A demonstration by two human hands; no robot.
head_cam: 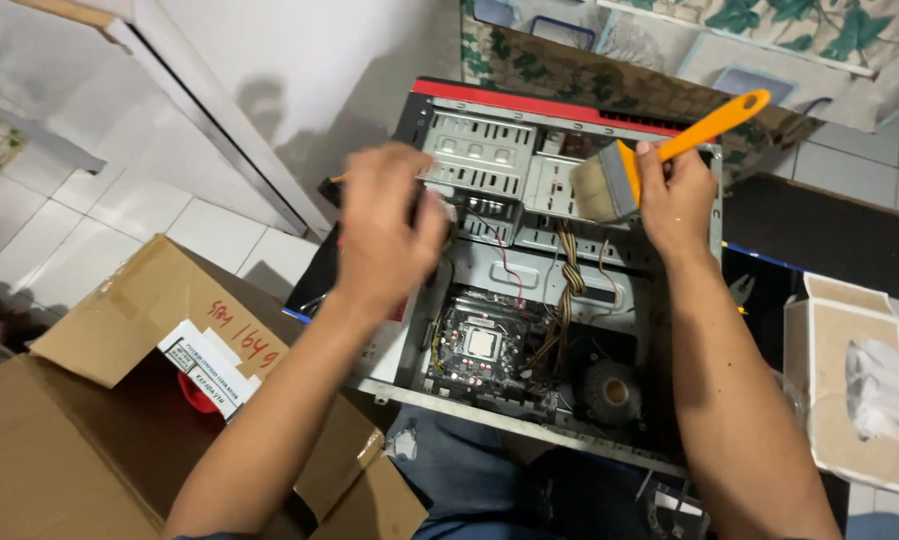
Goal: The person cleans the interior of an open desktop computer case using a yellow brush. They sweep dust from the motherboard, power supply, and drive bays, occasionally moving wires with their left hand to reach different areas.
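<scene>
An open computer case [569, 108] with a red top edge lies in front of me, showing its motherboard [481, 345], bundled cables [567, 285] and metal drive bays [477, 150]. My right hand [674, 200] grips a paintbrush [624, 165] by its orange handle, and the bristles hover over the drive bays. My left hand [387, 225] is blurred, its fingers curled at the case's left wall. A thin orange tip sticks out beside it. Whether this hand holds anything is unclear.
An open cardboard box [119, 400] with a white label sits at the lower left. A pale tissue box [854, 385] stands at the right on a dark mat [829, 230]. White floor tiles and a white door frame [219, 120] lie behind, and my knees are under the case.
</scene>
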